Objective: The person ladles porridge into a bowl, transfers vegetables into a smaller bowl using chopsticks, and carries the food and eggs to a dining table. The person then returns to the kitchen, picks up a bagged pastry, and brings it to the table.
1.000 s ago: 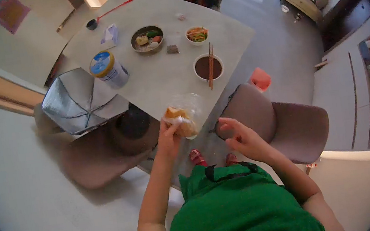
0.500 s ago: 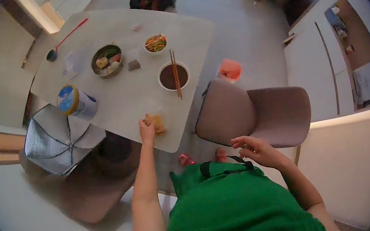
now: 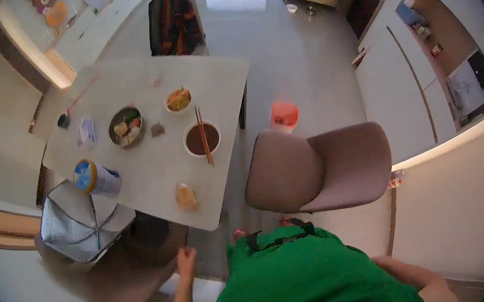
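Note:
A clear plastic bag with yellowish food [image 3: 186, 197] lies near the front corner of the white table [image 3: 149, 190], with no hand on it. My left hand [image 3: 186, 258] is below the table edge, apart from the bag, its fingers curled closed. No object shows in it. The brown chair [image 3: 119, 283] is right beside that hand. On my right side only the forearm shows; the hand is hidden behind my green top. A white bowl of dark liquid [image 3: 202, 139] stands on the table, with chopsticks [image 3: 204, 136] across it.
On the table are a bowl of shredded vegetables [image 3: 178, 100], a metal bowl of food [image 3: 126, 127], a small packet [image 3: 157, 129] and a large tub [image 3: 98, 178]. A silver folding cover [image 3: 77, 224] rests at left. Another chair [image 3: 318, 168] and a red bin [image 3: 284, 116] stand right.
My left hand has let go of the bag and pulled back below the table edge. My right hand has dropped out of sight. The view has tilted up.

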Motion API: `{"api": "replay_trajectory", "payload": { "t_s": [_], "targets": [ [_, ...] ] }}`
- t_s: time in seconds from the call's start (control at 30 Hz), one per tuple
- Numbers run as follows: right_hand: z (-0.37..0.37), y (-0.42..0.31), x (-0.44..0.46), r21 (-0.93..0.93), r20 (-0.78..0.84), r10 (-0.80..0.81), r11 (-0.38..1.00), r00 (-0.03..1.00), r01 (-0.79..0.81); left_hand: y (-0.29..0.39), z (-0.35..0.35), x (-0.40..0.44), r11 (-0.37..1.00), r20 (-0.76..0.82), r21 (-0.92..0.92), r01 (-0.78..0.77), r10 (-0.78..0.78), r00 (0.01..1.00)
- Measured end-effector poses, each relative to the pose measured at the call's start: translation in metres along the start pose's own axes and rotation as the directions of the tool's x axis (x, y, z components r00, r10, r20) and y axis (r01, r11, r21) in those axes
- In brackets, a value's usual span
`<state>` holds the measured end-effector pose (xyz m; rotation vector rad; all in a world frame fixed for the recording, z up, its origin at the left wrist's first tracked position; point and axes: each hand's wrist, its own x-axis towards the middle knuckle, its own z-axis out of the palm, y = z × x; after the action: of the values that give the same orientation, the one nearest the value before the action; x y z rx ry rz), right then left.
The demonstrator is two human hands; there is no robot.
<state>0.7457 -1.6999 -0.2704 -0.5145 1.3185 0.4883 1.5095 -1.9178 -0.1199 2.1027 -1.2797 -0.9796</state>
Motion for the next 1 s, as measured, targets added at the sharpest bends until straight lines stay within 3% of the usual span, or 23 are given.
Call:
{"api": "replay_trajectory", "payload": {
  "t_s": [0.03, 0.1, 0.13, 0.17, 0.23, 0.33, 0.4, 0.43, 0.47, 0.5, 0.57, 0.6, 0.63, 0.7, 0.73, 0.8, 0.83, 0.9, 1.0],
  "targets": [
    [0.005, -0.001, -0.003, -0.027, -0.036, -0.036, 0.999, 0.999, 0.035, -0.031, 0.012, -0.018, 0.956, 0.278, -0.119, 0.269, -0.228, 0.933],
    [0.002, 0.028, -0.014, -0.079, -0.103, -0.106, 0.992, 0.989, 0.098, 0.012, 0.006, -0.069, 0.864, 0.522, -0.251, 0.437, -0.259, 0.813],
    [0.003, 0.021, -0.022, -0.107, -0.136, -0.14, 0.986, 0.981, 0.126, 0.039, 0.003, -0.087, 0.878, 0.573, -0.198, 0.436, -0.258, 0.778],
    [0.003, 0.005, -0.03, -0.139, -0.169, -0.178, 0.978, 0.969, 0.155, 0.027, 0.01, -0.078, 0.887, 0.564, -0.204, 0.415, -0.24, 0.79],
    [0.0, -0.038, -0.052, -0.21, -0.241, -0.253, 0.956, 0.937, 0.204, -0.065, 0.028, -0.114, 0.942, 0.538, -0.172, 0.287, -0.154, 0.828],
    [-0.005, -0.108, -0.095, -0.324, -0.335, -0.355, 0.913, 0.873, 0.247, -0.053, 0.095, -0.085, 0.988, 0.5, -0.118, 0.102, -0.03, 0.865],
    [0.005, -0.167, -0.148, -0.4, -0.384, -0.417, 0.879, 0.823, 0.259, -0.095, 0.107, -0.081, 0.997, 0.477, -0.073, -0.012, 0.046, 0.878],
    [0.013, -0.192, -0.176, -0.437, -0.404, -0.446, 0.861, 0.799, 0.26, -0.065, 0.089, -0.085, 0.997, 0.468, -0.079, -0.022, 0.057, 0.882],
    [0.021, -0.214, -0.203, -0.47, -0.423, -0.473, 0.844, 0.773, 0.26, 0.021, 0.064, -0.091, 0.986, 0.473, -0.168, 0.011, 0.071, 0.878],
    [0.016, -0.249, -0.218, -0.674, -0.43, -0.622, 0.703, 0.655, 0.225, 0.129, 0.04, -0.093, 0.966, 0.479, -0.254, 0.044, 0.086, 0.874],
    [0.026, -0.319, -0.257, -0.469, -0.38, -0.715, 0.696, 0.587, 0.544, 0.147, 0.061, -0.076, 0.949, 0.551, -0.311, 0.056, 0.132, 0.824],
    [0.03, -0.344, -0.257, -0.448, -0.301, -0.791, 0.61, 0.533, 0.653, 0.153, 0.074, -0.068, 0.929, 0.62, -0.36, 0.088, 0.167, 0.767],
    [0.032, -0.365, -0.25, -0.413, -0.222, -0.857, 0.514, 0.465, 0.751, 0.158, 0.086, -0.061, 0.929, 0.615, -0.36, 0.082, 0.171, 0.77],
    [0.033, -0.399, -0.234, -0.527, -0.02, -0.895, 0.388, 0.446, 0.756, 0.171, 0.108, -0.053, 0.805, 0.576, -0.591, -0.051, 0.465, 0.673],
    [0.035, -0.413, -0.23, -0.527, -0.021, -0.899, 0.382, 0.438, 0.759, 0.182, 0.112, -0.055, 0.807, 0.574, -0.588, -0.058, 0.467, 0.672],
    [0.043, -0.434, -0.225, -0.395, 0.195, -0.843, 0.401, 0.502, 0.827, 0.202, 0.113, -0.06, 0.84, 0.538, -0.532, -0.105, 0.431, 0.724],
    [0.048, -0.441, -0.223, -0.395, 0.197, -0.844, 0.397, 0.498, 0.829, 0.206, 0.111, -0.06, 0.841, 0.536, -0.53, -0.109, 0.432, 0.726],
    [0.059, -0.451, -0.22, -0.357, 0.316, -0.836, 0.334, 0.449, 0.872, 0.212, 0.108, -0.063, 0.843, 0.702, -0.523, 0.128, 0.341, 0.626],
    [0.074, -0.461, -0.231, -0.366, 0.345, -0.862, 0.241, 0.371, 0.899, 0.25, 0.09, -0.08, 0.91, 0.686, -0.408, 0.076, 0.251, 0.683]
  ]
}}
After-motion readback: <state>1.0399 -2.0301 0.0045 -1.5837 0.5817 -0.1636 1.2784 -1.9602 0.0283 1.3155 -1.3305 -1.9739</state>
